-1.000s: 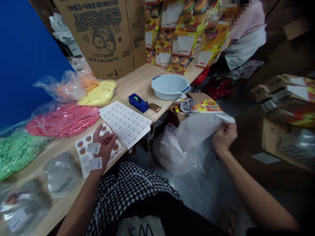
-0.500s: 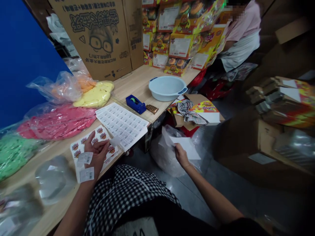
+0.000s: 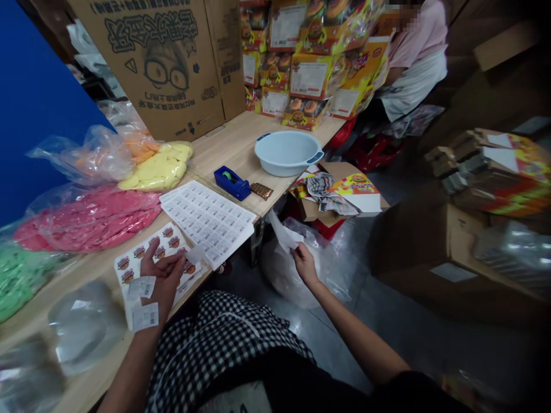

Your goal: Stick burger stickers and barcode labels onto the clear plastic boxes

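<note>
My left hand (image 3: 162, 278) is over the table edge, thumb and fingertips pinching a small pale label (image 3: 197, 254). Two more barcode labels (image 3: 145, 316) cling to the side of that hand and its wrist. Under the hand lies a sheet of round burger stickers (image 3: 139, 252), partly covered. A stack of barcode label sheets (image 3: 210, 218) lies just beyond it. Off the table, my right hand (image 3: 306, 265) grips a white paper sheet (image 3: 284, 234), which is bent and seen nearly edge-on. Below it a clear plastic bag (image 3: 275, 272) rests low down near the floor.
A blue tape dispenser (image 3: 232, 182) and a light blue basin (image 3: 287, 155) stand farther along. Bags of pink dough-like material (image 3: 90, 221) and other colours line the left. Clear plastic domes (image 3: 84, 327) sit nearby. Cartons (image 3: 413, 258) stand right; a person (image 3: 415, 57) sits behind.
The right hand has swung the white sheet left, toward the table edge, and it has turned from flat to edge-on. The left hand keeps its pinch; the whole view has shifted slightly.
</note>
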A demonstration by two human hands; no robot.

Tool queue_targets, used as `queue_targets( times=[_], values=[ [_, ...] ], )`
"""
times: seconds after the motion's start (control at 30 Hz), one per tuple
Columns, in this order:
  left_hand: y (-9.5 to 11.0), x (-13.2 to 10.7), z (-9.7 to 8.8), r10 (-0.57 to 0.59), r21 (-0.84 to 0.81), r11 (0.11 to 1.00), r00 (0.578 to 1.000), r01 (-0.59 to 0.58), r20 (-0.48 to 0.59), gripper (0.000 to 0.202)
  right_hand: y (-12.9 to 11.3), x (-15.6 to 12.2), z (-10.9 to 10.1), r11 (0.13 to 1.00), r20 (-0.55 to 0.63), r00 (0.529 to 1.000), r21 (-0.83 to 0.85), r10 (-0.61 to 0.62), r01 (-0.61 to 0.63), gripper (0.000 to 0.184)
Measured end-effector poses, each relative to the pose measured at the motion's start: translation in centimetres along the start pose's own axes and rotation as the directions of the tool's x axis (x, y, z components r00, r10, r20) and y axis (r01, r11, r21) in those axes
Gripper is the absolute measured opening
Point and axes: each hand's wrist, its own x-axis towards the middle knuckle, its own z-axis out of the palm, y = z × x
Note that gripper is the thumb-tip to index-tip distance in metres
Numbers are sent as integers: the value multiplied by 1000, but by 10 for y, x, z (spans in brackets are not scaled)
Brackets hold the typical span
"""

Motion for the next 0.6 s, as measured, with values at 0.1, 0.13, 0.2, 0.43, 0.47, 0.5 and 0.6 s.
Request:
queue_targets(
  times=[0.1, 0.13, 0.2, 0.43, 0.47, 0.5, 0.6],
  values=[
    [1, -1, 1, -3, 5, 1000, 1000, 3, 2, 85, 6, 2, -1, 1000, -11, 1000, 7, 20, -20, 24],
    [1, -1, 1, -7, 16, 1000, 1000, 7, 12, 84, 12, 3, -4, 999, -32, 999, 1, 36, -36, 24],
    [1, -1, -2, -9, 27, 1000, 1000, 8, 22, 84, 25, 7, -16, 997, -75, 994, -22, 74, -76, 24],
    [1, -2, -5, -31, 8, 999, 999, 31, 19, 87, 65, 3, -69, 938, -98, 968, -243, 231, -248, 24],
    [1, -3, -4, -34, 3, 999, 999, 34, 15, 87, 68, -1, -74, 917, -84, 963, -292, 257, -271, 24],
    [2, -4, -3, -35, -2, 999, 999, 35, 9, 86, 69, -4, -78, 893, -65, 956, -345, 285, -289, 24],
    [3, -5, -2, -36, -4, 999, 999, 36, -6, 85, 70, -10, -79, 791, -8, 926, -517, 378, -328, 24]
  ],
)
